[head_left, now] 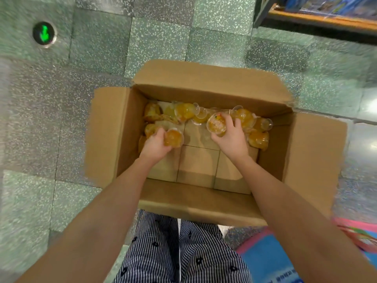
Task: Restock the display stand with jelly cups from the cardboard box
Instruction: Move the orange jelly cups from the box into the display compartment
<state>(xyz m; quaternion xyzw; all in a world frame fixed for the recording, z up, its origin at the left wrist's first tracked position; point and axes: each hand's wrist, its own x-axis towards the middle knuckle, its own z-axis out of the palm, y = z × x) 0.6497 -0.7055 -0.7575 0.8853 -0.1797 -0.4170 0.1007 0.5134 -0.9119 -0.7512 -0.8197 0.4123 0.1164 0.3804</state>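
**tilefan:** You've got both hands down in the cardboard box [204, 203]. Your left hand [156, 142] has its fingers curled round one jelly cup [173, 137]. Your right hand [232, 137] grips a second cup [217, 124], tipped so the lid faces you.

**boxguy:** Yep, and the loose cups [184, 113] sit heaped along the far wall, just past your knuckles. The heap runs side to side, so either hand has some close by. They're small clear tubs of orange jelly, lying every which way. Both hands look full, so I reckon lifting out comes next.
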